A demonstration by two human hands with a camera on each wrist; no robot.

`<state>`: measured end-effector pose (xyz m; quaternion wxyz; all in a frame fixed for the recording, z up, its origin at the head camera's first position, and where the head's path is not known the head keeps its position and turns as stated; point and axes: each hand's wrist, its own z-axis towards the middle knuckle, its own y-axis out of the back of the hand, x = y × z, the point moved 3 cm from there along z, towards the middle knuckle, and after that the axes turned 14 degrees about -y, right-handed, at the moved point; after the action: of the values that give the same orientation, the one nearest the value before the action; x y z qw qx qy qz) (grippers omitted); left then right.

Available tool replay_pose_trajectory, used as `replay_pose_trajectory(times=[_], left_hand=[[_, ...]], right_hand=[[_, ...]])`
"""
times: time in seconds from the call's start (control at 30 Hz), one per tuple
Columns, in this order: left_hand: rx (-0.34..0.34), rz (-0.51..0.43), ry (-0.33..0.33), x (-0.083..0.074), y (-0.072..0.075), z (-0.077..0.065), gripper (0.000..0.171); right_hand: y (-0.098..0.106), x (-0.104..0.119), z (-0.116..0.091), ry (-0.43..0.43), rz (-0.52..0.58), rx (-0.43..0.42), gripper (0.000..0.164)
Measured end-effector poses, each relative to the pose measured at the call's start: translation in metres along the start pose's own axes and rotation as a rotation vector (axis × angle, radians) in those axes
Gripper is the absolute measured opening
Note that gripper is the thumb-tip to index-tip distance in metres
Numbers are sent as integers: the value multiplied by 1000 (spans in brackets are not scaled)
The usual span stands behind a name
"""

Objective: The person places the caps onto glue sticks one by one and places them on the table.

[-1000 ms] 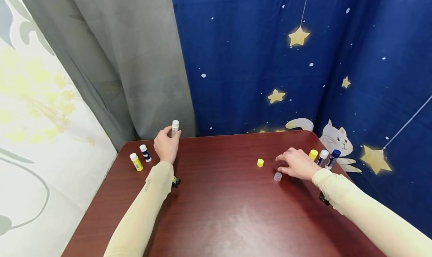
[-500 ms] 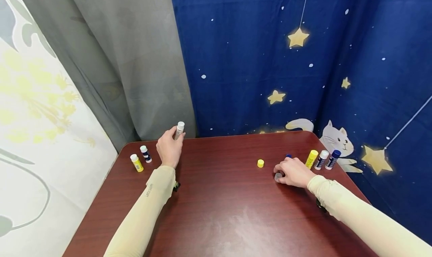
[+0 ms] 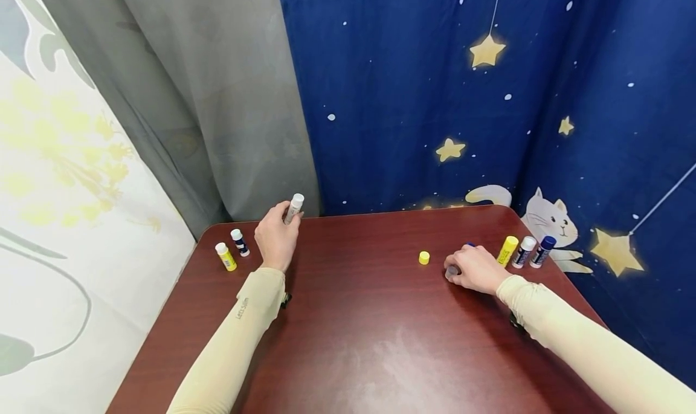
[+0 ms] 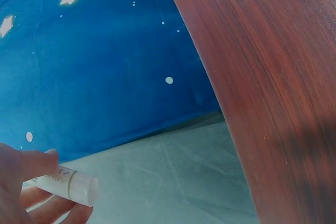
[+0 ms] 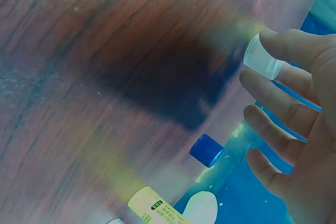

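Observation:
My left hand (image 3: 276, 237) grips a white glue stick (image 3: 294, 207) above the far left part of the table. In the left wrist view, the thumb and fingers wrap that glue stick (image 4: 65, 183), its white end sticking out. My right hand (image 3: 478, 269) pinches a clear, translucent cap (image 5: 261, 59) between thumb and fingertips, low over the table on the right. The other fingers are spread beside it. A yellow cap (image 3: 424, 257) lies just left of this hand. Beyond the hand, a blue cap (image 5: 206, 150) stands mostly hidden in the head view.
Right of the right hand stand a yellow glue stick (image 3: 507, 251), a white-capped navy one (image 3: 524, 252) and a blue-capped one (image 3: 543, 252). At the left are a yellow tube with a white top (image 3: 225, 257) and a navy tube (image 3: 240, 242). Curtains hang behind the table (image 3: 348, 317).
My right hand has reached the clear cap and now pinches it. My left hand has shifted slightly right with the white glue stick, which leans more to the right.

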<state>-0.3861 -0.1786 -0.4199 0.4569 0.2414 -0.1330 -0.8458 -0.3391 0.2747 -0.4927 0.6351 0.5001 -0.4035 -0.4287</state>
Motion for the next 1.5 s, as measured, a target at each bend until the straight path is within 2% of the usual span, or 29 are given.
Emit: replay_pose_trajectory(times=[0.43,0.7,1.03,1.23,1.5], left_hand=[[-18,-10,-57,-12,2,-2,25],[-17,-18,-79,-18,3,-5,24],[17,-18,-147,-24,2,-14,26],[10,-35,-189,-30,2,-23,28],[20,-54,-208,-33,3,-29,28]], right_hand=[[16,-6,12,-58,39,-52,21],[29,-4,19,-106,102,-66,22],[41,10,28,-85,142,-132,21],[47,19,31,-54,169,-163,20],[54,25,34,-24,191,-192,18]])
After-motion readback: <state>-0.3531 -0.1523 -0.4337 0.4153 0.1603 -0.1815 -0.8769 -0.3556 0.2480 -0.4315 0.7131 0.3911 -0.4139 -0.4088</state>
